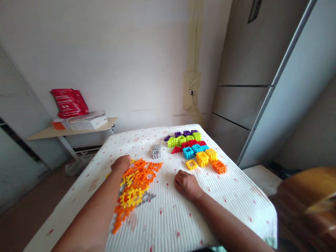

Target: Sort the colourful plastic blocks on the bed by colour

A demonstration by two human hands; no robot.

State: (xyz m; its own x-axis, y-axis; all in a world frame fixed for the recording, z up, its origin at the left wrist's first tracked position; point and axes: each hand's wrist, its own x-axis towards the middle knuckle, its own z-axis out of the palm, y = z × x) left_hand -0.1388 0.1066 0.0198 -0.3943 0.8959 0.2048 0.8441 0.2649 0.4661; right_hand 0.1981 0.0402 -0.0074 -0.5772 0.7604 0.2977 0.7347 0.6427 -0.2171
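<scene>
ok so picture a clock laid over the table, twelve at the wall. closest to us, around eight, an orange triangle (119,218) pokes out of the loose pile (141,176), which sprawls over toward nine. it's all notched orange, yellow and grey bits overlapping, so i reckon tugging one could snag its neighbours and drag them along. the yellow square (125,199) sits partly over a grey triangle (147,198), so pulling the grey one out first could tip it.

right hand (187,183) rests on the cloth (168,217), just off centre toward three, fingers loosely curled in, no piece showing in them. left hand (121,163) is at ten, at the pile's far edge. its fingertips are hidden, so i can't say if they're gripping anything. that forearm runs right alongside the pile, and a careless sweep could scatter it.

past the right hand, toward two, the orange stack (219,167) is near the table's side, so an elbow bump could send it over. the lone yellow frame (191,168) and yellow stack (202,159) are near the knuckles too. grey stack (156,151) stands apart at eleven. further back toward one, blue (188,153), red (193,143), green (173,141) and purple (187,133) pieces are packed close, so one toppling could take others with it. a rucked cloth would probably do the same.
</scene>
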